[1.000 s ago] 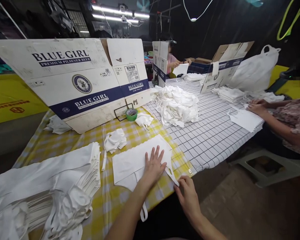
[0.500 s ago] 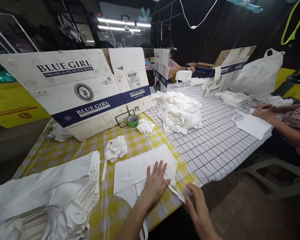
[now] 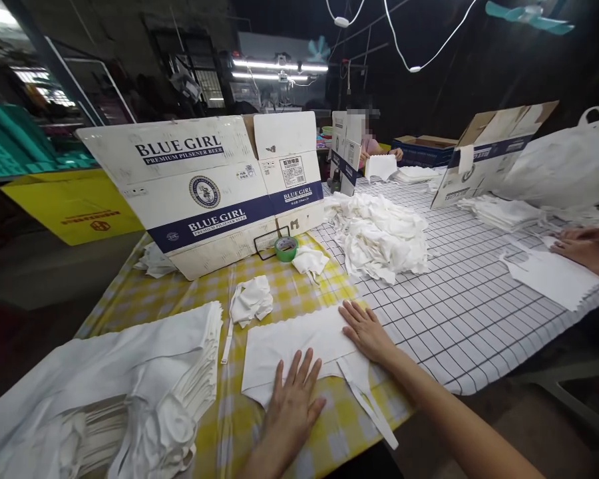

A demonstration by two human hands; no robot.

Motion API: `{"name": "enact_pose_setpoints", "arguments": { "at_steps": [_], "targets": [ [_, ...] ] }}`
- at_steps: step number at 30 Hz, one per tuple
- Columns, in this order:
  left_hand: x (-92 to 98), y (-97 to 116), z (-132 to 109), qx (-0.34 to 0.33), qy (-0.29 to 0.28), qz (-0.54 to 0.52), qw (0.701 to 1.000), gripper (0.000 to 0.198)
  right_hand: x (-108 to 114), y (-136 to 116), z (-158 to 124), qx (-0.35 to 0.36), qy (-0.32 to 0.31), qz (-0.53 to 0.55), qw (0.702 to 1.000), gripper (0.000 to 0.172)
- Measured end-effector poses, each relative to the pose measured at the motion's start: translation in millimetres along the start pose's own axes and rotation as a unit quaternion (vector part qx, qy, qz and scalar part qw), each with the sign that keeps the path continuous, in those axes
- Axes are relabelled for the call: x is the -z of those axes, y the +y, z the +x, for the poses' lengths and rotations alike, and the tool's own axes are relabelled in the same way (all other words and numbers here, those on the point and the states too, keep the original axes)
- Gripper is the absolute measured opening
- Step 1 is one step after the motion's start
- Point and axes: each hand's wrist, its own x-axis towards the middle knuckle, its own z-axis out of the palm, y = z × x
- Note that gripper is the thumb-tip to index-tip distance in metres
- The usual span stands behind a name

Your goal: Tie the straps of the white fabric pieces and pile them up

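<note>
Table: flattened box stands at 11 o'clock. Stack of smoothed bags at 8 o'clock, apparently finished. Loose heap at 1 o'clock, apparently unworked. One bag lies flat at 6 o'clock, long axis 9-to-3, scalloped edge toward 12, strap trailing toward 5. Left hand and right hand press it, palms flat, fingers spread, gripping nothing.

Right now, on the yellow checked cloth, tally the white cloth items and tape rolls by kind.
Flat white piece under left hand and right hand: 1
Crumpled white pieces: 3
Stack of white pieces: 1
Green tape roll: 1
Total: 6
</note>
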Motion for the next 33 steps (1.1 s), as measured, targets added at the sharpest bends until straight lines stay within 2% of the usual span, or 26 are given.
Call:
{"name": "enact_pose_setpoints", "arguments": {
  "at_steps": [3, 5, 8, 12, 15, 21, 24, 27, 30, 33],
  "targets": [
    [7.6, -11, -17, 0.002, -0.056, -0.049, 0.997, 0.065, 0, 3, 2, -0.008, -0.018, 0.003, 1.0, 0.05],
    [14.5, -21, -14, 0.011, -0.073, -0.091, 0.993, 0.061, -1, -1, 5, -0.036, -0.012, 0.005, 0.999, 0.052],
    [21.3, -41, 8, 0.073, -0.021, -0.102, 0.992, 0.055, -3, -17, 11, -0.06, 0.026, 0.001, 0.998, 0.054],
    [17.0, -66, 29, 0.091, 0.045, -0.045, 0.994, 0.051, -9, -33, 14, 0.001, 0.015, 0.006, 1.0, 0.051],
    [10.4, -82, 24, 0.092, 0.058, -0.002, 0.994, 0.055, -11, -27, 13, 0.008, 0.007, -0.002, 1.0, 0.05],
    [9.3, -104, -4, 0.151, 0.059, 0.041, 0.986, 0.067, -4, 6, 2, -0.043, 0.008, -0.018, 0.999, 0.05],
    [10.6, -99, -14, 0.19, 0.06, 0.05, 0.979, 0.065, 3, 11, -9, -0.089, 0.002, 0.003, 0.996, 0.05],
    [10.1, -81, -25, 0.207, 0.074, 0.05, 0.974, 0.061, 14, 1, -30, -0.097, 0.023, 0.05, 0.994, 0.052],
    [7.8, -60, -41, 0.15, 0.066, 0.031, 0.986, 0.057, 27, -20, -63, -0.079, 0.081, 0.11, 0.987, 0.048],
    [5.7, -47, -50, 0.101, 0.036, -0.004, 0.994, 0.055, 34, -40, -104, -0.116, 0.129, 0.163, 0.971, 0.038]
  ]
}}
